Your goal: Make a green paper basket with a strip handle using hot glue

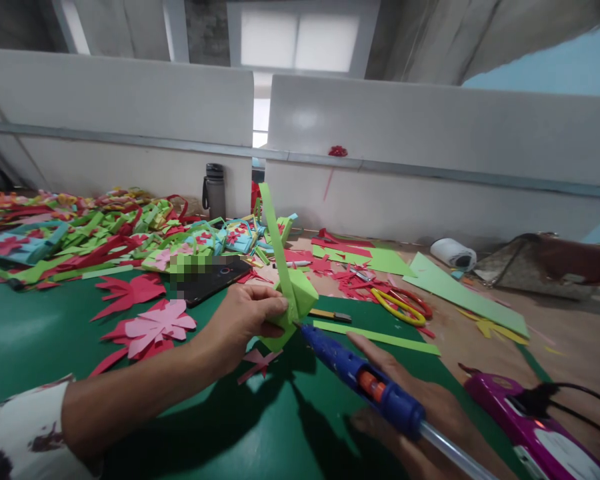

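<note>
My left hand (253, 310) pinches a small folded light-green paper box (300, 293), with a long green paper strip (279, 247) standing up from its side. In my right hand (415, 407) is a blue hot glue gun (353, 367), a clear glue stick (450, 450) poking out of its back end. The gun's nozzle meets or nearly meets the lower edge of the box, close to the strip. Below the box lies a pink paper flower (260, 363). A flat green strip (377, 338) and a utility knife (330, 315) rest just beyond the gun.
Pink and red paper flowers (160, 327) and a black phone (215, 280) lie at left, before a heap of paper baskets (125, 233). Yellow-and-red-handled scissors (400, 307), green paper sheets (470, 300), a purple power strip (535, 420) and a handbag (545, 263) are at right. A bottle (215, 191) stands behind.
</note>
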A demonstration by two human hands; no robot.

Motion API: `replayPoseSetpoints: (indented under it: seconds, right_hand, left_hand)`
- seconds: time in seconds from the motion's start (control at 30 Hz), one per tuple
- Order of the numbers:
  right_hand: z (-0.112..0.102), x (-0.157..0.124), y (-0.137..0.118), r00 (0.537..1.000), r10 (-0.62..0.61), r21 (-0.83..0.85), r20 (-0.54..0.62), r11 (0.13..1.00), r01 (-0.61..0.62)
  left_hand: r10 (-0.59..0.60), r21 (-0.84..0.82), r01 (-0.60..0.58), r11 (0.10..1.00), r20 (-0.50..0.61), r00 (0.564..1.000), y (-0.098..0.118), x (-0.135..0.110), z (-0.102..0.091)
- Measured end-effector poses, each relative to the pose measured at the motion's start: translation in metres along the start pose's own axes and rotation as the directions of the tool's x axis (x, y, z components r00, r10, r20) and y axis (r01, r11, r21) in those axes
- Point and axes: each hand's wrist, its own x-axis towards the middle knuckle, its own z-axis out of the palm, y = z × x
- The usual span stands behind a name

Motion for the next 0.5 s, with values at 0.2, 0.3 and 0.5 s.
replayPoseSetpoints:
  seconds: [0.2,0.3,0.5]
  right_hand:
    - [-0.003,-0.001,0.003,0.998,-0.051,-0.136,-0.036,0.990,0.046]
    - [-0.008,0.003,0.013,0.985,-0.158,-0.275,-0.067,0.952,0.134]
    - [-0.011,0.027,0.032,0.997,-0.012,-0.776,-0.071,0.629,-0.048]
  left_hand:
    - [0.001,-0.018,-0.002,1.000,-0.025,1.000,0.002,0.000,-0.001]
    - [0.009,-0.033,-0.011,0.999,-0.046,0.999,0.005,0.001,-0.003]
    - [-0.001,-0.035,0.000,0.999,-0.015,1.000,0.007,0.001,-0.005]
